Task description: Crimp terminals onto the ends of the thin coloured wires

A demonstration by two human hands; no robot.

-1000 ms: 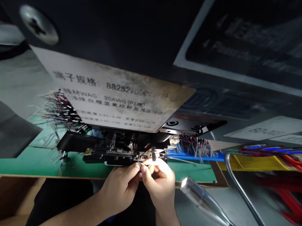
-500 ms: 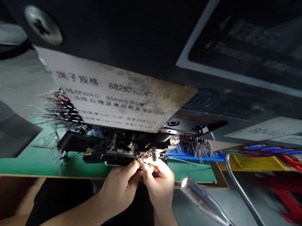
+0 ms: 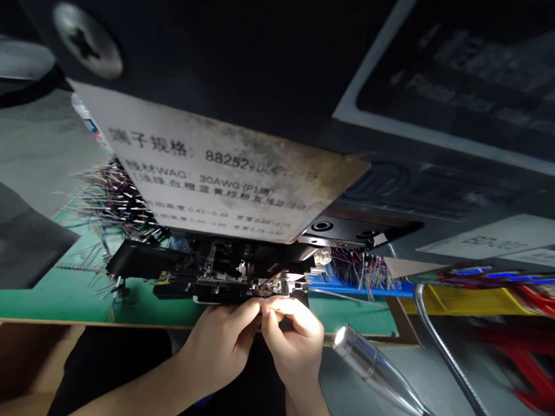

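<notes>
Because the Work Sat So Close, a Slip Looked the Likeliest Trouble

Where the left hand point(image 3: 226, 337) hung at the front edge of the tabletop point(image 3: 34, 301), its fingertips were partly hidden, so whether its grip had closed on anything could not be told. Just beside it, the right hand point(image 3: 294, 337) pinched what looked like a tiny yellowish strand point(image 3: 278, 310) between thumb and forefinger. Anything so fine could have bent or dropped had that grip loosened; the metal mechanism point(image 3: 283, 286), just beyond, could have nipped skin had it moved.

From the left lay a thick wire bundle point(image 3: 116, 198), whose loose ends might have snagged; then the black machine body point(image 3: 248, 47) with its white label point(image 3: 205, 168), blocking the view beyond; more wires point(image 3: 362, 267) by a blue tray point(image 3: 379, 289); and a lit lamp point(image 3: 367, 359), in the way of a rightward reach.
</notes>
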